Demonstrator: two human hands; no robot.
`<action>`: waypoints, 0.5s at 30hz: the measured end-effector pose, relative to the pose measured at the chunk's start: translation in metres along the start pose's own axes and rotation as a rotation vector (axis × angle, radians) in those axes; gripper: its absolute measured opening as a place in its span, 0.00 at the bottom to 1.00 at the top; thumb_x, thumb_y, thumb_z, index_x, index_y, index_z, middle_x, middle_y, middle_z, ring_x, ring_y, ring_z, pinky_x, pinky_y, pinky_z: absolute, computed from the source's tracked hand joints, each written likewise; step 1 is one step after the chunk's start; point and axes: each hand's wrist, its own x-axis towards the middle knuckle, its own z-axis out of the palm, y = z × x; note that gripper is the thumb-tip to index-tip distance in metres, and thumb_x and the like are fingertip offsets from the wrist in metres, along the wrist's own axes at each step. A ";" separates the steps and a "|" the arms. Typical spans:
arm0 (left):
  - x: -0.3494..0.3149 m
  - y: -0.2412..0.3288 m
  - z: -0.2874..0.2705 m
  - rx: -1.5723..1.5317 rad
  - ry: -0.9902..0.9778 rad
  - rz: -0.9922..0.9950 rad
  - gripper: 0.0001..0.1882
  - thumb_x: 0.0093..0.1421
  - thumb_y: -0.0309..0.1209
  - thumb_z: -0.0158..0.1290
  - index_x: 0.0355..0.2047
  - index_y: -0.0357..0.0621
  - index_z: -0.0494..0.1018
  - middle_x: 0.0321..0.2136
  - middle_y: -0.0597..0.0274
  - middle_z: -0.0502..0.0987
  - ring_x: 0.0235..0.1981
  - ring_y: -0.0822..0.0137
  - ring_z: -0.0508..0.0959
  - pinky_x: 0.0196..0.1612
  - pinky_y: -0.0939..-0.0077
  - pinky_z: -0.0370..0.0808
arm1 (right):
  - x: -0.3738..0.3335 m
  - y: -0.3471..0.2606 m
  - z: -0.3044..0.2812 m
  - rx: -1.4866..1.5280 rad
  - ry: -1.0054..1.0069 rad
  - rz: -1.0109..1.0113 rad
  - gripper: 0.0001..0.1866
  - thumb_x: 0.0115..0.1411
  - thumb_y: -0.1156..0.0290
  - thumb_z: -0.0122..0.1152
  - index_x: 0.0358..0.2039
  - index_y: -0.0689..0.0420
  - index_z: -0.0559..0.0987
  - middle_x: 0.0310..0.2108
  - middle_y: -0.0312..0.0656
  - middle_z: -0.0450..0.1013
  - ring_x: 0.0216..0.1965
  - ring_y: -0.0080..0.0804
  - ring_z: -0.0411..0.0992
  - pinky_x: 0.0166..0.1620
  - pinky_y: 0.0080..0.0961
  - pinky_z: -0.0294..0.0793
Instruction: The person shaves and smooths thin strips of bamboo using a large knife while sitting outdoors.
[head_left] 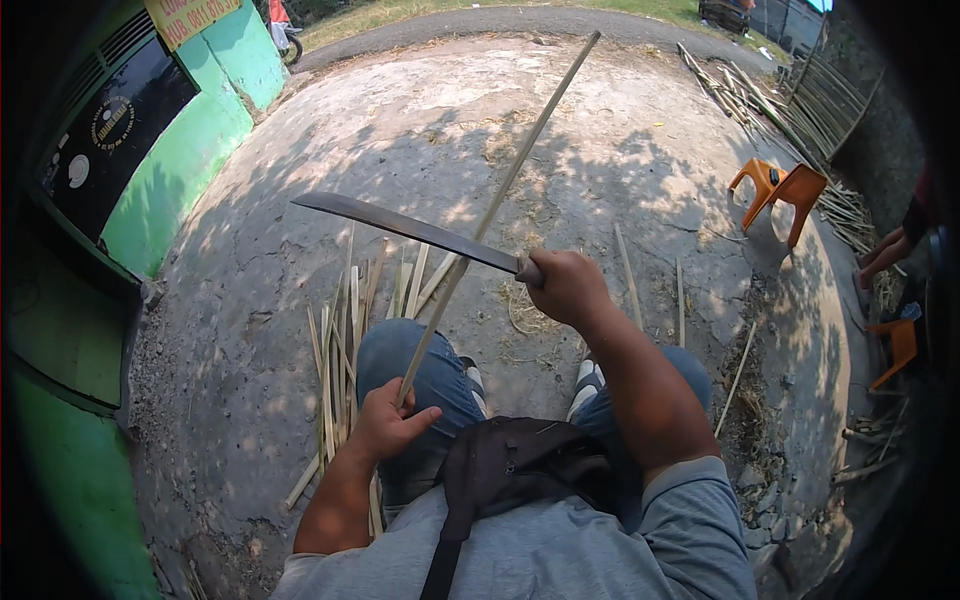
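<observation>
My right hand (570, 288) is closed round the handle of a machete (420, 233), whose long dark blade points to the left. Across my lap and up toward the far side slants a long bamboo strip (520, 155). Its lower end is in the grip of my left hand (388, 418), by my left knee. The blade crosses the strip just above my knees; whether it touches or only overlaps it in view I cannot tell. Beside my left leg lies a bunch of split bamboo strips (335, 350) on the concrete.
Single strips (630, 275) lie beyond my right knee. An orange plastic chair (790, 195) stands at the far right, near a pile of bamboo poles (740, 105). Another person's bare leg (880, 255) shows at the right edge. A green wall (180, 190) rises on the left.
</observation>
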 end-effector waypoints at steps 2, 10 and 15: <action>0.000 -0.002 0.000 -0.044 -0.013 -0.025 0.24 0.56 0.39 0.74 0.28 0.46 0.66 0.18 0.73 0.63 0.22 0.77 0.61 0.25 0.75 0.61 | -0.005 -0.006 0.004 0.033 0.009 -0.033 0.12 0.63 0.57 0.65 0.30 0.52 0.80 0.25 0.49 0.78 0.30 0.57 0.79 0.34 0.53 0.77; 0.001 0.000 -0.001 -0.011 -0.011 -0.049 0.25 0.55 0.40 0.75 0.29 0.46 0.66 0.18 0.73 0.63 0.22 0.78 0.61 0.26 0.75 0.62 | -0.008 -0.021 0.013 -0.129 -0.044 -0.276 0.07 0.56 0.63 0.67 0.28 0.50 0.78 0.23 0.41 0.77 0.28 0.48 0.80 0.35 0.45 0.77; 0.000 0.001 0.004 -0.003 0.025 -0.037 0.25 0.55 0.41 0.75 0.28 0.46 0.66 0.18 0.73 0.63 0.22 0.77 0.62 0.26 0.74 0.62 | 0.000 0.005 0.015 0.000 0.086 -0.029 0.14 0.64 0.55 0.64 0.30 0.51 0.80 0.23 0.45 0.78 0.29 0.54 0.80 0.34 0.51 0.78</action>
